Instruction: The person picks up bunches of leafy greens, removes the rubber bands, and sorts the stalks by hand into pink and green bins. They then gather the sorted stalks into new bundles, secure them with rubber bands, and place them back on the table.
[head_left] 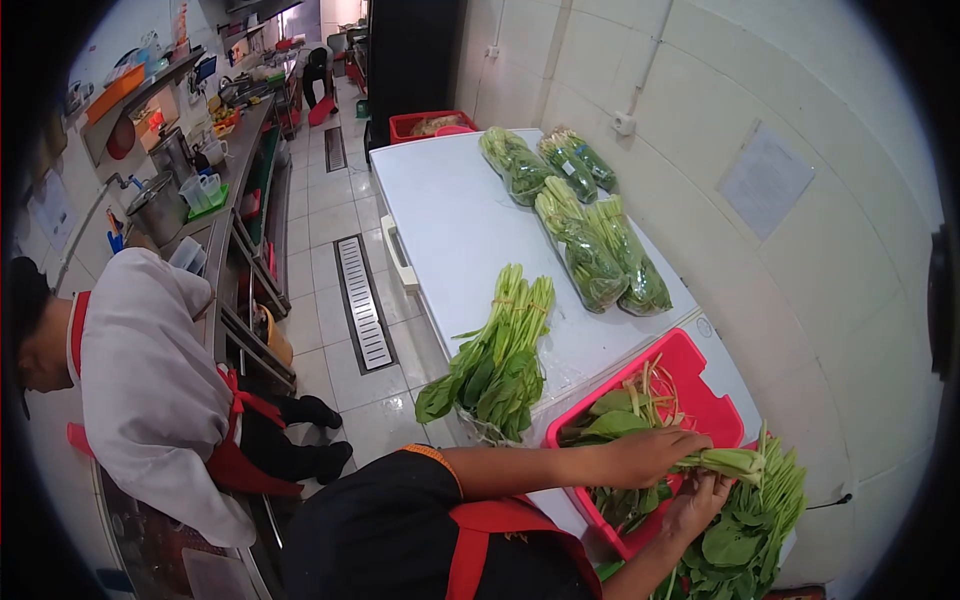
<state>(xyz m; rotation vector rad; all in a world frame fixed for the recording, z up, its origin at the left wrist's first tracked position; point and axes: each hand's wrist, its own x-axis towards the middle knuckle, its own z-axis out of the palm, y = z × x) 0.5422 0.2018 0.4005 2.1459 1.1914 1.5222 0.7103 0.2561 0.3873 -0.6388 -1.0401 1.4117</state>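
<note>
My left hand (648,460) is wrapped round a bunch of leafy green stalks (728,463), whose pale stem ends point right. Close below it, my right hand (697,507) has its fingers closed at the same stalks. Both hands are above a pink plastic basket (720,407), which holds loose leaves (612,425) and thin stem scraps. To the right of the basket lies a pile of leafy greens (745,540). On the white surface to the left rests another bunch of greens (500,350), tied round its stems.
Several plastic-bagged bundles of greens (580,245) lie along the far right of the white chest top (440,220). A red crate (402,128) stands behind it. At left, a co-worker in a white top (150,380) bends beside the steel counter (240,200). A floor drain (363,303) runs between.
</note>
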